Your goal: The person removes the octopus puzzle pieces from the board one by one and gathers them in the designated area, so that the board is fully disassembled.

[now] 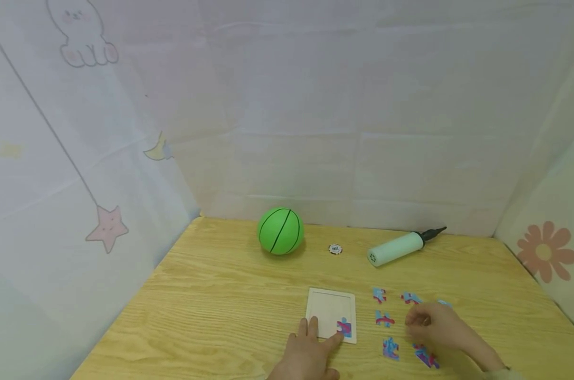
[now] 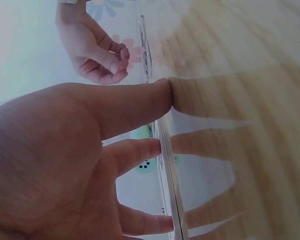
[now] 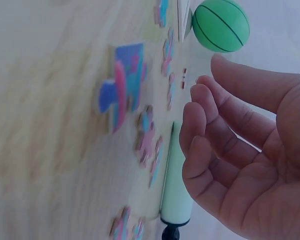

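My left hand [image 1: 305,354] rests with fingers spread on the near edge of a pale puzzle tray [image 1: 332,291]. A blue and pink jigsaw piece [image 1: 345,328] sits in the tray's near right corner, one fingertip right at its edge. In the left wrist view, the left hand's fingers [image 2: 140,152] reach the tray's side. To the right, my right hand [image 1: 436,326] hangs over loose jigsaw pieces [image 1: 390,349] with its fingers loosely curled. The right wrist view shows nothing in that right hand [image 3: 240,150], and a jigsaw piece [image 3: 127,82] lies on the table beyond its fingertips.
Several more jigsaw pieces [image 1: 384,319] lie between the tray and the right hand. Farther back stand a green ball [image 1: 280,231], a poker chip [image 1: 335,248] and a pale green hand pump [image 1: 396,249] with a black nozzle. Printed cloth [image 1: 287,121] hangs behind the wooden table [image 1: 211,295].
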`<state>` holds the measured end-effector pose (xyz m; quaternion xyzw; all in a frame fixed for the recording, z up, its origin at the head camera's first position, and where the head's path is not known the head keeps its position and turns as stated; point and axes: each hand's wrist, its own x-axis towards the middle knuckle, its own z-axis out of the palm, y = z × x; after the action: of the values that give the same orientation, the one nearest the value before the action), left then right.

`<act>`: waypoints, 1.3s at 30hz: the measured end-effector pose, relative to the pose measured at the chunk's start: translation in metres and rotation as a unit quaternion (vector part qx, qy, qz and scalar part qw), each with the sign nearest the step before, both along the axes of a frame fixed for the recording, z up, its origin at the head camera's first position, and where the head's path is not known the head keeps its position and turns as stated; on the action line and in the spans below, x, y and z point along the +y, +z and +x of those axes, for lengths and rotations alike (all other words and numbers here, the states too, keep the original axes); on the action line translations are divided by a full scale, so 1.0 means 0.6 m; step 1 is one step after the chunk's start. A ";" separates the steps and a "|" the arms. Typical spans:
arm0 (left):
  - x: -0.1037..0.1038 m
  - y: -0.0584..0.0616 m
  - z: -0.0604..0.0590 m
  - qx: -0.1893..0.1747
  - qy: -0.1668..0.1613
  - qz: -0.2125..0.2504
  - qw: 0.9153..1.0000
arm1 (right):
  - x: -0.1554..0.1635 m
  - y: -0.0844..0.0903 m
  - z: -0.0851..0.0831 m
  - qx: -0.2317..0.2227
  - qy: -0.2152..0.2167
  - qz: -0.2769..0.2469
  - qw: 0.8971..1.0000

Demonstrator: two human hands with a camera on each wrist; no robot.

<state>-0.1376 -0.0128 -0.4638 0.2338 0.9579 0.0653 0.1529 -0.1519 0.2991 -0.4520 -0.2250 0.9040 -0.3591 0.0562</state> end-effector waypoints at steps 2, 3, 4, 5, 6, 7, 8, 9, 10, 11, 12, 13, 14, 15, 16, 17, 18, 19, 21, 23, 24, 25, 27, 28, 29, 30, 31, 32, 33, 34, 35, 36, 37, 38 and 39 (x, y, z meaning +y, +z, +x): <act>0.000 -0.001 0.000 0.003 -0.001 0.000 1.000 | -0.015 0.002 -0.005 0.004 0.006 0.000 1.000; -0.001 -0.002 0.000 0.003 -0.001 0.001 1.000 | -0.023 0.002 -0.008 0.006 0.009 0.001 1.000; -0.001 -0.002 0.000 0.003 -0.001 0.002 1.000 | -0.032 0.002 -0.012 0.010 0.010 0.006 1.000; -0.001 -0.003 0.000 0.003 -0.001 0.003 1.000 | -0.042 0.003 -0.016 0.012 0.013 0.006 1.000; -0.002 -0.003 0.000 0.003 -0.001 0.002 1.000 | -0.051 0.003 -0.020 0.011 0.014 0.009 1.000; -0.002 -0.003 0.000 0.005 -0.001 0.002 1.000 | -0.061 0.003 -0.024 0.014 0.017 0.008 1.000; -0.002 -0.003 0.000 0.005 -0.001 0.003 1.000 | -0.070 0.003 -0.029 0.014 0.020 0.005 1.000; -0.002 -0.004 0.000 0.006 -0.001 0.002 1.000 | -0.079 0.004 -0.034 0.012 0.019 0.001 1.000; -0.002 -0.004 0.000 0.006 -0.001 0.000 1.000 | -0.088 0.004 -0.039 0.010 0.021 -0.005 1.000; -0.002 -0.004 0.000 0.007 -0.002 -0.002 1.000 | -0.096 0.004 -0.044 0.006 0.022 -0.012 1.000; -0.002 -0.004 0.000 0.007 -0.002 -0.004 1.000 | -0.104 0.003 -0.049 -0.001 0.019 -0.018 1.000; -0.002 -0.005 0.000 0.006 -0.002 -0.006 1.000 | -0.111 0.002 -0.053 -0.009 0.016 -0.026 1.000; -0.001 -0.005 0.000 0.005 -0.003 -0.007 1.000 | -0.118 0.001 -0.056 -0.018 0.012 -0.031 0.999; -0.001 -0.006 -0.001 0.006 -0.004 -0.010 1.000 | -0.124 -0.001 -0.060 -0.026 0.008 -0.036 0.999; -0.001 -0.006 -0.001 0.006 -0.004 -0.012 1.000 | -0.129 -0.002 -0.063 -0.031 0.007 -0.041 0.999; 0.000 -0.007 -0.001 0.005 -0.004 -0.013 1.000 | -0.135 -0.004 -0.066 -0.034 0.005 -0.040 0.999; 0.000 -0.007 -0.002 0.005 -0.004 -0.015 1.000 | -0.141 -0.005 -0.069 -0.035 0.003 -0.041 0.999; 0.000 -0.007 -0.002 0.006 -0.003 -0.016 1.000 | -0.146 -0.006 -0.072 -0.036 0.001 -0.040 0.999; 0.001 -0.006 -0.002 0.007 -0.003 -0.018 1.000 | -0.155 -0.007 -0.077 -0.036 -0.002 -0.034 0.999; 0.001 -0.004 -0.001 0.010 -0.004 -0.021 1.000 | -0.163 -0.006 -0.081 -0.034 -0.003 -0.029 0.999; 0.001 -0.004 -0.001 0.013 -0.006 -0.023 1.000 | -0.166 -0.006 -0.082 -0.035 -0.002 -0.028 0.999; 0.000 -0.004 -0.001 0.014 -0.006 -0.023 1.000 | -0.169 -0.006 -0.083 -0.041 -0.001 -0.028 0.999; 0.000 -0.005 -0.001 0.017 -0.006 -0.025 1.000 | -0.175 -0.006 -0.084 -0.057 0.003 -0.030 0.998; 0.000 -0.005 -0.001 0.018 -0.007 -0.025 1.000 | -0.177 -0.006 -0.084 -0.067 0.005 -0.033 0.997; 0.000 -0.006 -0.001 0.017 -0.006 -0.024 1.000 | -0.179 -0.006 -0.084 -0.078 0.005 -0.033 0.996; 0.000 -0.007 -0.002 0.016 -0.006 -0.022 1.000 | -0.180 -0.007 -0.084 -0.084 0.006 -0.033 0.996; 0.000 -0.006 -0.002 0.013 -0.006 -0.019 1.000 | -0.181 -0.008 -0.084 -0.089 0.008 -0.031 0.995; 0.000 -0.005 -0.002 0.012 -0.006 -0.016 1.000 | -0.182 -0.009 -0.085 -0.091 0.009 -0.029 0.995; 0.000 -0.005 -0.003 0.011 -0.007 -0.015 1.000 | -0.183 -0.010 -0.085 -0.089 0.011 -0.026 0.996; 0.000 -0.004 -0.003 0.010 -0.007 -0.014 1.000 | -0.183 -0.011 -0.085 -0.087 0.013 -0.024 0.996; 0.000 -0.003 -0.003 0.009 -0.007 -0.014 1.000 | -0.184 -0.011 -0.086 -0.084 0.015 -0.022 0.996; 0.000 -0.003 -0.003 0.008 -0.007 -0.013 1.000 | -0.184 -0.013 -0.086 -0.081 0.018 -0.020 0.996; 0.000 -0.002 -0.003 0.010 -0.007 -0.014 1.000 | -0.185 -0.014 -0.087 -0.079 0.020 -0.018 0.997; 0.000 -0.002 -0.002 0.010 -0.007 -0.015 1.000 | -0.185 -0.015 -0.088 -0.079 0.022 -0.018 0.996; 0.000 -0.003 -0.002 0.009 -0.006 -0.017 1.000 | -0.186 -0.016 -0.088 -0.079 0.023 -0.017 0.996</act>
<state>-0.1391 -0.0129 -0.4656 0.2373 0.9589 0.0458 0.1486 -0.2050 0.1875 -0.4614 -0.2174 0.8851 -0.3896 0.1322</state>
